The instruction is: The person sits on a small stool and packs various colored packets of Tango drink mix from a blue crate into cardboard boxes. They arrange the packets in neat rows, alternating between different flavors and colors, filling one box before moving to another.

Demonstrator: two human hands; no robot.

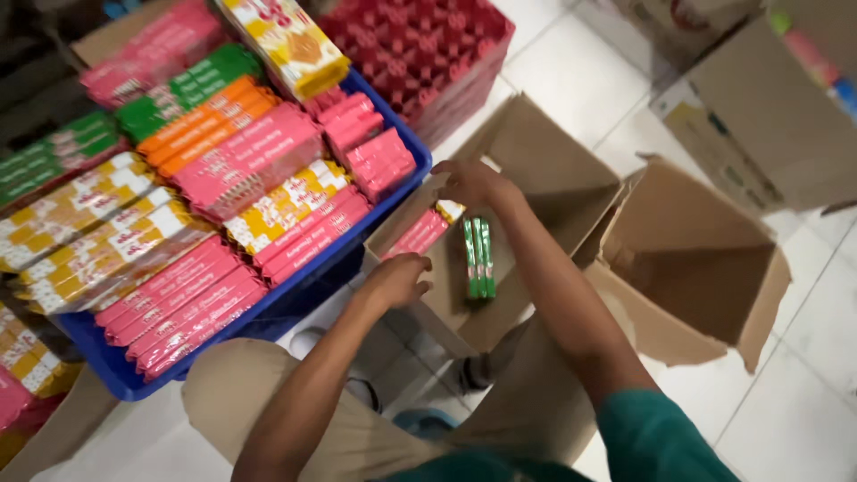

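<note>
Lying in open carton [544, 192]: green packs [478, 257], pink packs [418, 234]. Right hand [473, 183] over yellow pack [449, 211], grip curled, hold unclear. Left hand [395, 279] curled on carton edge. Blue crate [295, 299] of packs beside, on floor.

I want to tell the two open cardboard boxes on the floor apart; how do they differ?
The near cardboard box holds pink and green packets; the far cardboard box shows none. Both hands, left and right, are at the near one. Both boxes are brown, flaps open.
</note>
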